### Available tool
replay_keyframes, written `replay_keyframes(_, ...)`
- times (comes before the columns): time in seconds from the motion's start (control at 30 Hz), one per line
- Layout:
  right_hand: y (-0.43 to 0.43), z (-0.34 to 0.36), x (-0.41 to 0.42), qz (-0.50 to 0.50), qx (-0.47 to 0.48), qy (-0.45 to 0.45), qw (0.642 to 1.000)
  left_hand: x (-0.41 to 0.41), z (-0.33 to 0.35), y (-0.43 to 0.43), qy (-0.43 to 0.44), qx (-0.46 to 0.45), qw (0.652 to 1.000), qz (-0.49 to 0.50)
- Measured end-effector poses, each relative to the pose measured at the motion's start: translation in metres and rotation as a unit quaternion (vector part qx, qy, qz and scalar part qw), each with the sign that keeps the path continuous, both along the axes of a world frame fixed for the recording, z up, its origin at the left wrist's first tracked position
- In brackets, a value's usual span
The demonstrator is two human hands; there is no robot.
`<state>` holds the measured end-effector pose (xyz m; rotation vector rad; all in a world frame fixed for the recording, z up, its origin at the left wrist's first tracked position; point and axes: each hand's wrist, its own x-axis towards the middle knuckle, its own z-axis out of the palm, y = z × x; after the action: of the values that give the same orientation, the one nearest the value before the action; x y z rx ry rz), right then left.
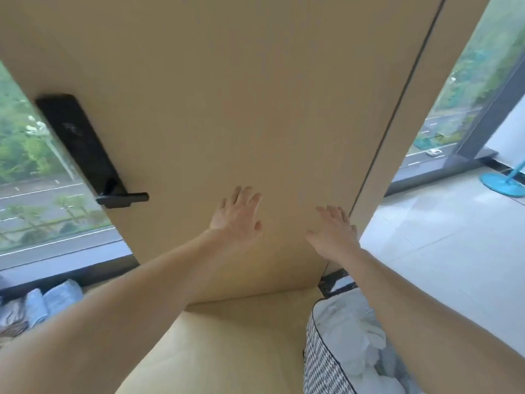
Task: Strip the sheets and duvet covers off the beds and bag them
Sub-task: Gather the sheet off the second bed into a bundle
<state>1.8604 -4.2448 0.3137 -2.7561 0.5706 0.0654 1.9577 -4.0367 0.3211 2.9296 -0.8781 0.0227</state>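
A houndstooth laundry bag stands at the lower right, filled with crumpled white linen. Both my arms reach forward toward a tan door. My left hand is held flat with fingers spread, on or just in front of the door's lower panel. My right hand is also flat with straight fingers, near the door's right edge. Neither hand holds anything. No bed is in view.
A black lock plate with a lever handle sits on the door's left side. Folded pale towels lie at the lower left by a window. White tiled floor and a teal mop base are at the right.
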Motion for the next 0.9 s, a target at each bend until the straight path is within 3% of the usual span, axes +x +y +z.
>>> replay_keyframes(0.23, 0.208, 0.064, 0.069, 0.175, -0.042, -0.067, 0.981, -0.01, 0.047, 0.229, -0.054, -0.075, 0.975, 0.203)
replay_keyframes(0.37, 0.361, 0.068, 0.089, 0.274, -0.039, -0.069, 0.958, -0.034, 0.043, 0.382, -0.045, -0.07, 0.95, 0.301)
replay_keyframes(0.63, 0.666, 0.052, 0.089, 0.454, -0.038, -0.057, 0.889, -0.1, 0.046, 0.649, -0.037, -0.038, 0.874, 0.483)
replay_keyframes(0.9, 0.869, 0.072, 0.118, 0.588, -0.048, -0.111, 0.799, -0.137, 0.053, 0.812, -0.063, -0.023, 0.791, 0.608)
